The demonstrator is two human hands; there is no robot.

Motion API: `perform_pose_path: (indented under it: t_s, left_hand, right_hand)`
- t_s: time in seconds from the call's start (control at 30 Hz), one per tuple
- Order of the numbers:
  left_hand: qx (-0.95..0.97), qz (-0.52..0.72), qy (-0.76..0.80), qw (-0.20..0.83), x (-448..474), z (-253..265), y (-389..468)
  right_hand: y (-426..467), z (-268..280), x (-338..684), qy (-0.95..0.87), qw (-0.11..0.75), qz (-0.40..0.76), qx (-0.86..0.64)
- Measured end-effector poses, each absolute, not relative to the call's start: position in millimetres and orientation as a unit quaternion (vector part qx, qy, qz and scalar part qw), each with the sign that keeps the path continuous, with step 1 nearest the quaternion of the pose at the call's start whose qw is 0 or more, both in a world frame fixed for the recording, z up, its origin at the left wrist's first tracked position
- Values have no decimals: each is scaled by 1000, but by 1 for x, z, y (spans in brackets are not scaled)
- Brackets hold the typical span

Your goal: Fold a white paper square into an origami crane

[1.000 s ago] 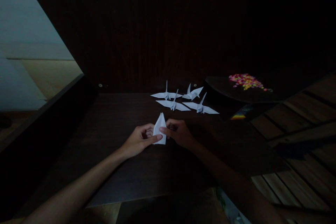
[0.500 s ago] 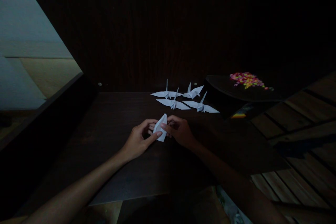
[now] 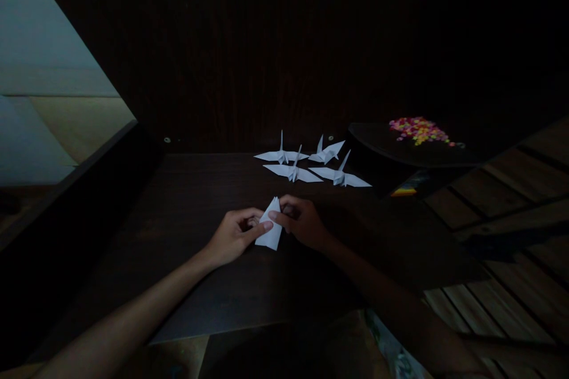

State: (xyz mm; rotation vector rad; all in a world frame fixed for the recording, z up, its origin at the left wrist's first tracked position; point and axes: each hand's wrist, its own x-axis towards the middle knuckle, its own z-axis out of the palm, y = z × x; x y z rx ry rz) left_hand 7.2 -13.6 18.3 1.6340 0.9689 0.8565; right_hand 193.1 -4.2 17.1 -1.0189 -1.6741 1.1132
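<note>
Between my two hands is a folded piece of white paper [image 3: 268, 238], narrow at the far end and wider toward me. My left hand [image 3: 233, 234] pinches its left side, thumb on top. On the right side my right hand [image 3: 304, 222] grips it too, its thumb lying across the upper part. Fingers behind the paper are partly hidden. Just beyond my hands, several white origami cranes [image 3: 293, 173] with spread wings rest on the dark wooden surface [image 3: 195, 189].
A pile of small colourful pieces [image 3: 420, 131] lies on a raised dark shelf [image 3: 377, 142] at the right. A dark board [image 3: 249, 59] rises behind the cranes. Along the left runs a low side panel [image 3: 89, 177]. Wooden slats [image 3: 511, 243] show at the lower right.
The folded paper now shows a broader face and a wider near edge, and sits slightly closer to me. Both hands still hold it. The cranes have not moved.
</note>
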Motion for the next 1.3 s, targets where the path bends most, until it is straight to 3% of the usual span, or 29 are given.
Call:
perform_pose_path:
  t_s: [0.37, 0.93, 1.3]
  left_hand:
    - [713, 304, 361, 519, 6, 23, -18]
    - [746, 264, 345, 505, 4, 21, -19]
    - [710, 360, 396, 458, 6, 21, -17]
  right_hand:
    - [-1, 13, 195, -666, 461, 468, -353]
    - [-1, 18, 197, -676, 425, 484, -359]
    - [-3, 18, 198, -669, 454, 427, -404]
